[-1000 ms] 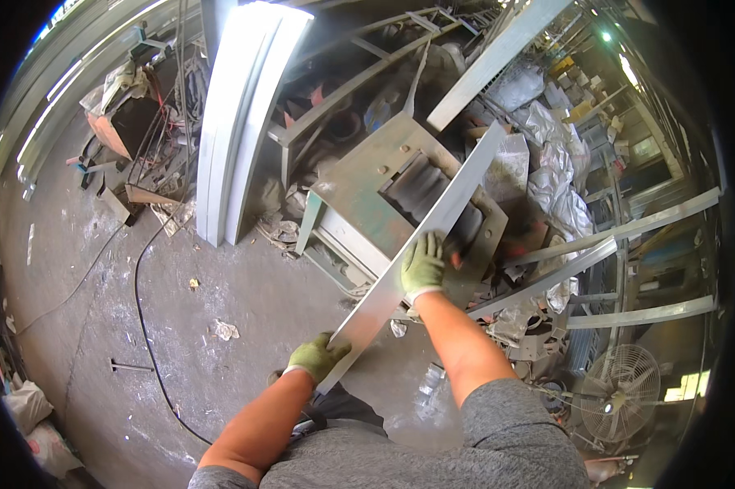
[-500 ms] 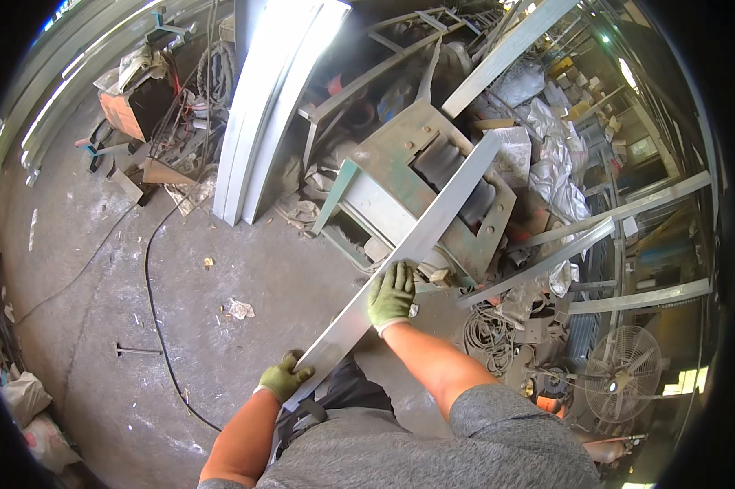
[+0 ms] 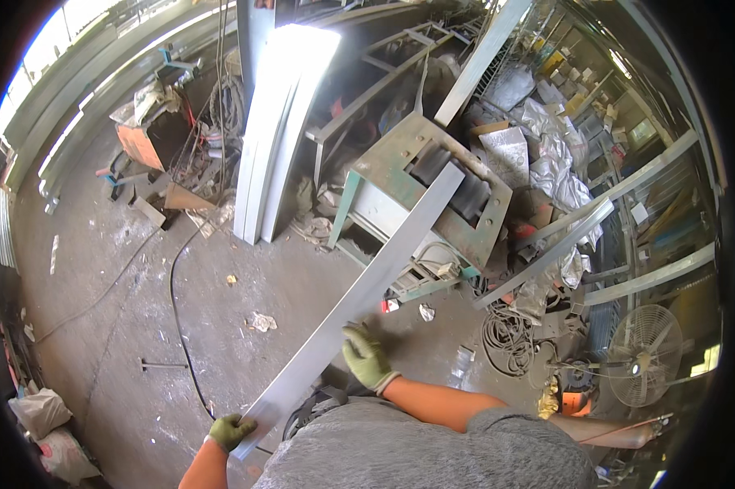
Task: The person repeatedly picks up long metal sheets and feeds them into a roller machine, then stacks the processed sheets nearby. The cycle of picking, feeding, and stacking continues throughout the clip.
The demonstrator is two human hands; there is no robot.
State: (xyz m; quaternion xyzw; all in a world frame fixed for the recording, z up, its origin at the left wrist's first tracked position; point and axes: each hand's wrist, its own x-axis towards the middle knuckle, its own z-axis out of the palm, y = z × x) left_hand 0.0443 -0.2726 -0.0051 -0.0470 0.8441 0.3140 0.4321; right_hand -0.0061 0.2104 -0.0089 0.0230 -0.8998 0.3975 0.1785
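A long flat grey metal bar [image 3: 343,314] slants from the lower left up to the machine ahead. My left hand [image 3: 231,432], in a green glove, is closed around the bar's near end, with the thumb on top. Close beside the bar's right edge is my gloved right hand [image 3: 367,356], fingers apart and slightly bent; whether the fingertips touch the edge is hard to see. The bar's far end lies over a worn green metal machine [image 3: 384,159] with dark rollers [image 3: 469,200].
Pale metal profiles [image 3: 274,155] stand left of the machine. A black cable [image 3: 174,306] crosses the floor. At right are coiled cable [image 3: 506,338], a fan [image 3: 644,354] and an orange power tool [image 3: 577,403]. Another person's limb [image 3: 608,432] shows at lower right.
The bar has slid back toward me and down to the left, its far end lower on the machine. My left hand moved with it. My right hand left the bar's top face.
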